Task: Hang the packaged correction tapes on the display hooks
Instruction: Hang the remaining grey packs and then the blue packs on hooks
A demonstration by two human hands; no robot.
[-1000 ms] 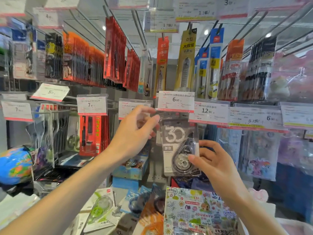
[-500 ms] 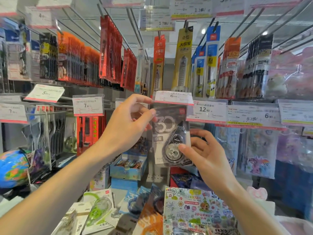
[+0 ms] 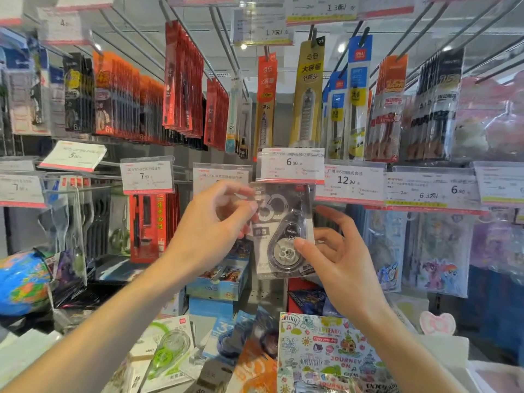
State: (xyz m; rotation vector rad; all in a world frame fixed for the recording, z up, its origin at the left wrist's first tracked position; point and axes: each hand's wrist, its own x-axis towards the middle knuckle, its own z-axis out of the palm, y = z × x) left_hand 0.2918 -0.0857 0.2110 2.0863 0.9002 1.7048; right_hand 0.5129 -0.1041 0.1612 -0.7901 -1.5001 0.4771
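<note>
bright overhead light, edges blurred, fisheye bend

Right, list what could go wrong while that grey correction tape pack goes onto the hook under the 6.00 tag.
1. The 6.00 price tag covers the top of the correction tape pack, so the hole may miss the hook unseen.
2. The left hand pinches only the pack's upper left edge and the right hand steadies it with a thumb; it could slip onto the packs lying below.

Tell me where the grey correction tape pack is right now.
The grey correction tape pack is mid-frame in the head view, just under the 6.00 price tag, pinched between the left hand and the right hand.
</note>
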